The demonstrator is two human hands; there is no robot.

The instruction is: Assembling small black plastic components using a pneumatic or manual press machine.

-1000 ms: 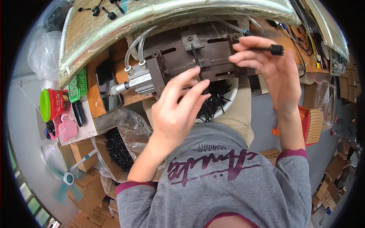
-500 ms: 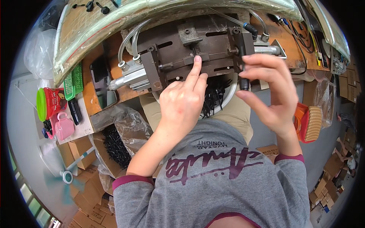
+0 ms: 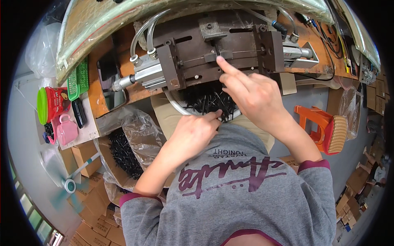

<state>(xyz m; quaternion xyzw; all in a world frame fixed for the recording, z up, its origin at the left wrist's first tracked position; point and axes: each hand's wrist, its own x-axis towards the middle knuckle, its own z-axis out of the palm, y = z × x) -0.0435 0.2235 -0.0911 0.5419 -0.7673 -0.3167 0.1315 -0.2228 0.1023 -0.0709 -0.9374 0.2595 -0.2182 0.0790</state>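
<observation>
My right hand [image 3: 256, 92] reaches over the dark metal fixture [image 3: 186, 49]. Its index finger is stretched out, with the tip at the small centre block [image 3: 218, 56]; the other fingers curl loosely and nothing shows in them. Lower down, my left hand [image 3: 196, 132] is at the near rim of a white round basin [image 3: 177, 105] on my lap. Its fingers are drawn together among thin black plastic pieces [image 3: 203, 100] heaped in the basin. What they pinch, if anything, is too small to make out.
Air cylinders flank the fixture, one left [image 3: 150, 76] and one right [image 3: 301, 53], with clear hoses [image 3: 141, 39]. At left stand a green basket [image 3: 78, 80], a red tub [image 3: 55, 102] and a pink mug [image 3: 67, 130]. A box of black pieces [image 3: 123, 153], a fan [image 3: 69, 185] and an orange stool [image 3: 318, 129] surround me.
My left hand has dropped from the centre block to the basin. My right hand has left the black upright cylinder at the right and moved to the centre block; that cylinder no longer shows.
</observation>
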